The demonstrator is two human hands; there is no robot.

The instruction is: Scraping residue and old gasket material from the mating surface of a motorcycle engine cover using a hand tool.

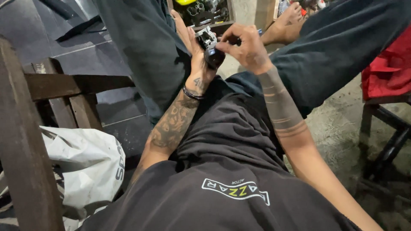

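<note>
Head view: hands (222, 45) around knobbly metal part (208, 41)

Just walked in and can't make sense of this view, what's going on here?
A seated person holds a small black and silver mechanical part up between the knees. The left hand supports it from behind while the right hand pinches at its top. A white plastic bag lies beside a wooden chair at left.

A white plastic bag (85, 164) lies near left, beside a dark wooden chair (25, 141). A red cloth (387, 70) rests on a black stool (391, 137) at right. Far off, a wooden box (205, 13) holds tools on the concrete floor (342, 132).
</note>
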